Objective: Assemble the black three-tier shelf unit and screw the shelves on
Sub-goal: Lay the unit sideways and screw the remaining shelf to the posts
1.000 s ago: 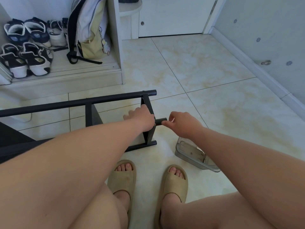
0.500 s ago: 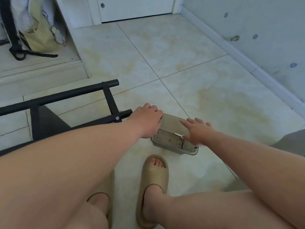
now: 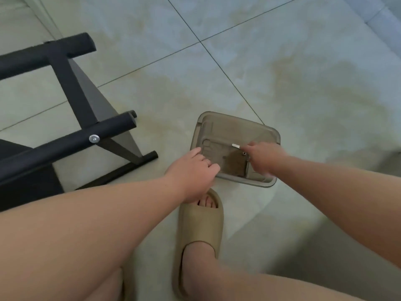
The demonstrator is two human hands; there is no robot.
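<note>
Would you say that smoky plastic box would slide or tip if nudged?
It probably slides easily: the box sits flat on glossy tiles. It is likely light, being thin-walled and nearly empty. Its low, wide shape makes tipping unlikely.

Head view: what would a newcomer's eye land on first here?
The left hand and right hand meet over a clear tray on the tiles mid-frame, just above a tan slipper. At left lies the black frame, with a silver screw shining on its bar.
</note>
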